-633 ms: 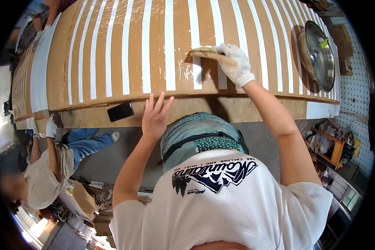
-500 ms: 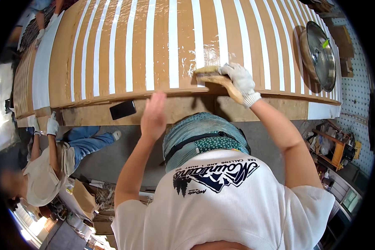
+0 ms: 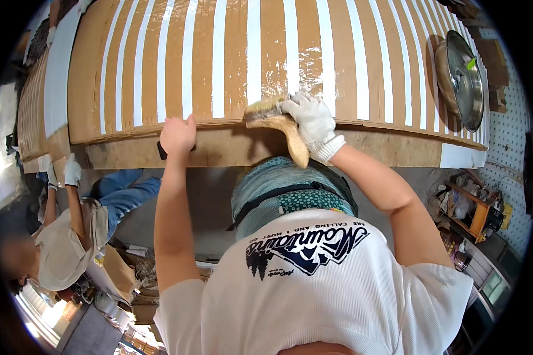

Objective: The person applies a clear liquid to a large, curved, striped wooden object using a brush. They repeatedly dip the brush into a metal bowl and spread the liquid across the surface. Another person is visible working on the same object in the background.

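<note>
My right hand (image 3: pixel 311 122), in a white knit glove, is closed around a brush (image 3: pixel 290 137) with a curved wooden handle. Its pale bristles (image 3: pixel 260 106) rest on the striped brown sheet (image 3: pixel 233 71) near the front edge, and the handle's end points back toward me. Wet, glossy patches show on the sheet ahead of the brush. Bare, my left hand (image 3: pixel 178 136) rests at the sheet's front edge, thumb apart from the fingers; the fingertips are partly hidden. Beneath that hand lies a black phone (image 3: pixel 162 151), mostly covered.
A large metal bowl (image 3: pixel 465 83) stands tilted on the sheet at the right. A wooden table ledge (image 3: pixel 231 151) runs along the front. At the left, a co-worker's gloved hand (image 3: pixel 72 170) is at another striped sheet (image 3: pixel 34 118). Cardboard pieces (image 3: pixel 114 272) lie below.
My left hand has moved left and come to the sheet's edge over the phone. The brush has moved left in my right hand, its handle swinging toward me.
</note>
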Motion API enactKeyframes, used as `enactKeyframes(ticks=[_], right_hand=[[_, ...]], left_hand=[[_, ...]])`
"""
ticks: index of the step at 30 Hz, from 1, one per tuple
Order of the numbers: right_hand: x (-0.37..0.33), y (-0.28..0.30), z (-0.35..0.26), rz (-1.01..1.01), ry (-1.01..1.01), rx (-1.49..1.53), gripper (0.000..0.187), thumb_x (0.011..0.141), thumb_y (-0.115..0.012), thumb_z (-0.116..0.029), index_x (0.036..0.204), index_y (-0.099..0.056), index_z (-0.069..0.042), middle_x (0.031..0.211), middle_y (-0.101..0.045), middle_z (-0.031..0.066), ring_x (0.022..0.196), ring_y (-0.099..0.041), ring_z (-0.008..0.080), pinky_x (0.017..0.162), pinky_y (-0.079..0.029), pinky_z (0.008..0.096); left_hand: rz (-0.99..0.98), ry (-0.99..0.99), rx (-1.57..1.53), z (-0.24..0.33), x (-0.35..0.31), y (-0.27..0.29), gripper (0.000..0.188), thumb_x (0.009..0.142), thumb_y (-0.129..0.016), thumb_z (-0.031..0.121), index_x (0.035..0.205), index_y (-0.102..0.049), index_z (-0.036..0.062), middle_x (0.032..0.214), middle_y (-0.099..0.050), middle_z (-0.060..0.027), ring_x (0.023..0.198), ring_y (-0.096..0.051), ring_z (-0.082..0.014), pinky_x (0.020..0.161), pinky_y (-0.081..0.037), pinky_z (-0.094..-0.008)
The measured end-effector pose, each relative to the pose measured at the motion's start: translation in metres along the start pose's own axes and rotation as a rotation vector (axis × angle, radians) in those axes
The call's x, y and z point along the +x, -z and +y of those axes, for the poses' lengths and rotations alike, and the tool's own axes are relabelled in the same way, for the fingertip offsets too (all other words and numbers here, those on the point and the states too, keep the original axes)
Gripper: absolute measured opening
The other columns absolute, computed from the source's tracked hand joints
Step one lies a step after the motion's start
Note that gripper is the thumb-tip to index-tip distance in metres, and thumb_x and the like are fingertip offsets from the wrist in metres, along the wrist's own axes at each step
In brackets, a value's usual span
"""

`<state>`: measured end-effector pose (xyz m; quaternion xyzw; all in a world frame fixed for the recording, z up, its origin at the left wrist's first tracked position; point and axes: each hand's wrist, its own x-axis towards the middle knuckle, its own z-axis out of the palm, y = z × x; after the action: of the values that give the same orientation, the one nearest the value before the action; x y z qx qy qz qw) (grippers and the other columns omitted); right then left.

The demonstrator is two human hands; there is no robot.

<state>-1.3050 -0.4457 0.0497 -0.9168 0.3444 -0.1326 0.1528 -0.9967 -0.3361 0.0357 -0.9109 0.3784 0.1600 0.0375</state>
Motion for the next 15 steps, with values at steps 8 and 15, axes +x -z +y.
enactKeyframes(ticks=[8,15], right_hand=[[0.031,0.034,0.046,0.040,-0.063,0.055,0.013,0.087,-0.060,-0.016,0.097,-0.068,-0.015,0.096,-0.068,0.0105,0.094,-0.064,0.0299,0.087,-0.050,0.0408],[0.078,0.084,0.077,-0.408,-0.381,0.025,0.034,0.076,-0.079,-0.028,0.094,-0.064,-0.003,0.090,-0.065,0.0209,0.090,-0.065,0.0385,0.083,-0.051,0.0470]], left_hand=[[-0.117,-0.046,0.027,0.020,0.004,0.021,0.082,0.076,-0.059,0.076,0.078,-0.073,-0.0047,0.083,-0.069,-0.0271,0.084,-0.069,-0.0424,0.073,-0.054,-0.0481],[-0.119,-0.055,0.210,0.030,0.004,0.013,0.088,0.074,-0.058,0.081,0.084,-0.073,-0.0049,0.087,-0.071,-0.0240,0.087,-0.069,-0.0402,0.074,-0.056,-0.0474]])
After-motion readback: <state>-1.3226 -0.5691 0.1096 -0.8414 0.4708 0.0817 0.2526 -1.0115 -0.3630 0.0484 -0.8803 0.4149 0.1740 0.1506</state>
